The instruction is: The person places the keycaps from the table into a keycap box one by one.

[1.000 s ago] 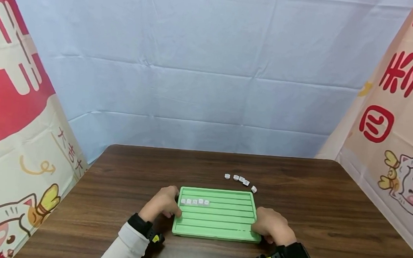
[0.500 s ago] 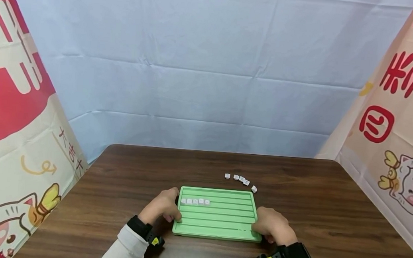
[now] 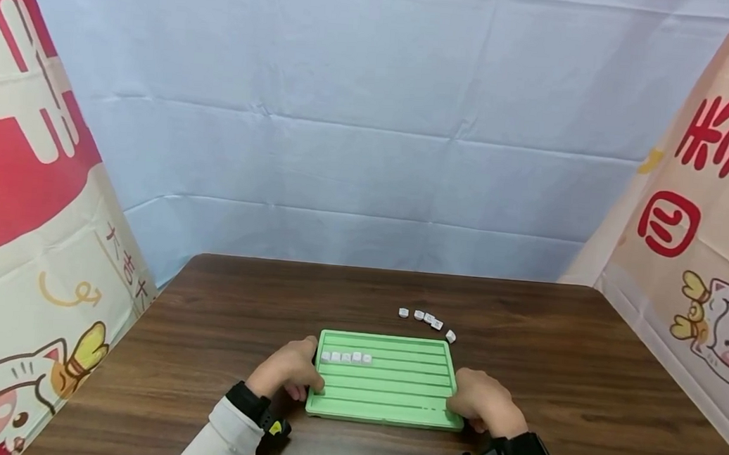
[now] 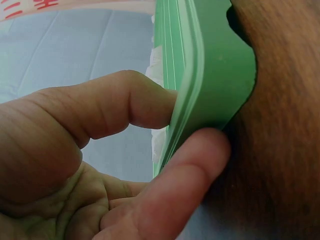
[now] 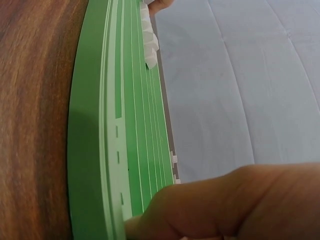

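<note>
A green ridged board (image 3: pixel 390 400) lies on the wooden table, with several white cubes (image 3: pixel 346 358) lined up in one groove at its left. My left hand (image 3: pixel 290 369) grips the board's left edge. In the left wrist view its thumb (image 4: pixel 145 102) lies on the top rim, and a finger (image 4: pixel 192 165) bears against the green side wall (image 4: pixel 225 75). The right hand (image 3: pixel 485 403) holds the near right edge; in the right wrist view a digit (image 5: pixel 210 205) reaches over the rim, while its other fingers are mostly out of sight.
Several loose white cubes (image 3: pixel 429 319) lie on the brown table (image 3: pixel 259 287) beyond the board's far right edge. A pale blue cloth (image 3: pixel 370 150) hangs behind the table. Printed cloths (image 3: pixel 704 279) stand at both sides.
Both hands keep their hold on the board, which stays in place on the table. Only the head view has shifted very slightly.
</note>
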`<state>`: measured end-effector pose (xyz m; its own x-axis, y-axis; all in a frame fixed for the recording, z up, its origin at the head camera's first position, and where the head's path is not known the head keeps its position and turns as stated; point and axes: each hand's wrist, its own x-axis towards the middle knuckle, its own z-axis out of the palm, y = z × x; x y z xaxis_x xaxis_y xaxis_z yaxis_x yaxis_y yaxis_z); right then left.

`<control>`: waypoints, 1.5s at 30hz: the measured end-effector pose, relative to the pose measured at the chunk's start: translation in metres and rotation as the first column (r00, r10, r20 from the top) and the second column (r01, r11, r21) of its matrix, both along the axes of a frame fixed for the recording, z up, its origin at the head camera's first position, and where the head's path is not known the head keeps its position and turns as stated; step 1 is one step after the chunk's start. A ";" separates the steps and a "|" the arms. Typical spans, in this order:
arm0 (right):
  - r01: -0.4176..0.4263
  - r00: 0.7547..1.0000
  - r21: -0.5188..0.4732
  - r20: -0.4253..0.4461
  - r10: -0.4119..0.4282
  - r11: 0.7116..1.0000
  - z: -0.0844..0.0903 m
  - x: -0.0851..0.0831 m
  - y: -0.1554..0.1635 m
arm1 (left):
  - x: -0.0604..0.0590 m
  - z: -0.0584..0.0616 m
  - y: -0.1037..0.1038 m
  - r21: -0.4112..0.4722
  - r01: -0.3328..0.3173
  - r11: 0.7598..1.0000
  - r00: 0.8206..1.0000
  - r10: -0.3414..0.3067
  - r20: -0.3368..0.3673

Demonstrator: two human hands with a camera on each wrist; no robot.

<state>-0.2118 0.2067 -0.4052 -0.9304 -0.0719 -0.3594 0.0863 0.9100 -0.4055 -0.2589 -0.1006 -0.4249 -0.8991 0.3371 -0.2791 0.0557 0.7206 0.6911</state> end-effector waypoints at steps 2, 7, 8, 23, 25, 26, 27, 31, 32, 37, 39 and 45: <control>-0.003 1.000 -0.002 0.014 0.003 1.000 -0.001 0.000 0.000 | 0.000 -0.001 0.000 0.000 0.002 1.000 1.000 -0.002 0.002; -0.008 0.999 -0.006 0.040 0.008 1.000 -0.004 0.001 0.002 | 0.002 -0.002 0.001 0.002 0.000 1.000 1.000 0.000 0.010; -0.006 0.999 -0.009 0.038 0.006 1.000 -0.004 0.000 0.002 | 0.002 -0.001 0.001 0.004 -0.002 1.000 1.000 0.002 0.011; -0.028 0.997 0.034 -0.070 0.030 0.999 0.006 -0.006 0.006 | 0.001 0.001 0.001 0.012 -0.004 1.000 1.000 0.004 0.007; -0.044 0.994 0.041 -0.096 0.047 0.998 0.008 -0.009 0.007 | 0.001 0.003 0.000 0.013 -0.003 1.000 1.000 0.003 0.001; -0.051 0.993 0.042 -0.107 0.055 0.998 0.009 -0.011 0.008 | 0.001 0.004 0.000 0.016 -0.003 1.000 1.000 0.003 0.000; -0.061 0.990 0.049 -0.122 0.066 0.997 0.005 -0.015 0.012 | 0.001 0.004 0.000 0.018 -0.002 1.000 1.000 0.002 0.001; -0.082 0.981 0.073 -0.168 0.093 0.994 0.005 -0.021 0.017 | 0.001 0.003 0.001 0.018 0.001 1.000 1.000 -0.001 0.005; -0.079 0.980 0.078 -0.179 0.092 0.994 0.006 -0.022 0.019 | 0.001 0.003 0.001 0.018 0.002 1.000 1.000 -0.002 0.007; -0.051 0.972 0.090 -0.223 0.070 0.995 0.014 -0.019 0.021 | -0.001 0.002 0.002 0.013 0.000 1.000 1.000 0.000 0.009; -0.044 0.969 0.089 -0.239 0.064 0.995 0.013 -0.020 0.022 | -0.001 0.002 0.002 0.011 -0.004 1.000 1.000 0.004 0.006; -0.035 0.948 0.067 -0.315 0.054 0.997 0.005 -0.027 0.023 | -0.001 0.001 0.001 0.010 -0.006 1.000 1.000 0.006 0.002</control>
